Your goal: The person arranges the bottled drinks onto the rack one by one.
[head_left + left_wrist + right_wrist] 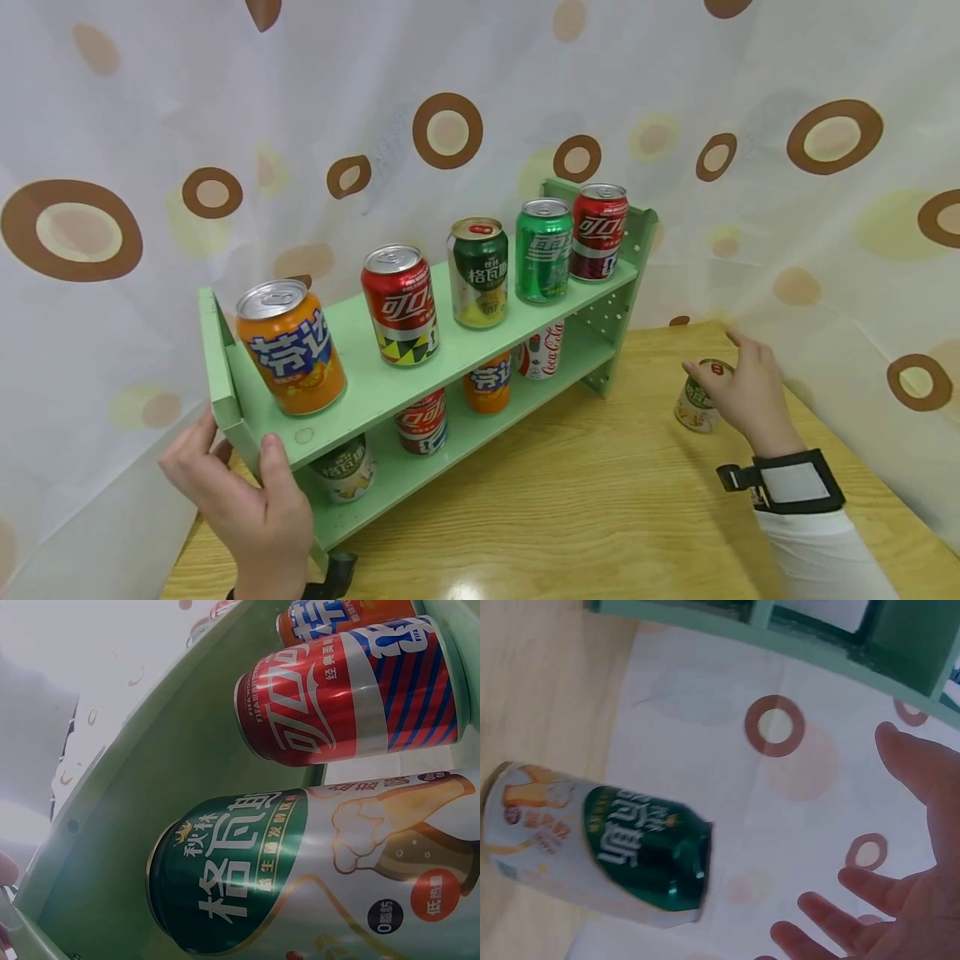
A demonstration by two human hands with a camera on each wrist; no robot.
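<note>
My left hand (247,500) grips the left end of a green two-tier shelf (217,358), thumb at the upper board's front corner and fingers around the side panel. Beyond the shelf's right end, my right hand (750,400) reaches over a green-and-white kvass can (693,408) standing on the table. In the right wrist view that hand's fingers are spread and apart from the can (600,844). Closest to the left wrist camera are another kvass can (240,877) and a red cola can (337,697), both on the lower tier.
Along the upper tier stand an orange soda can (292,350), a red cola can (400,304), a dark green can (480,275), a green can (543,250) and another red can (598,233). An orange can (489,385) and a white-red can (542,352) share the lower tier. Patterned sheeting (510,75) hangs behind.
</note>
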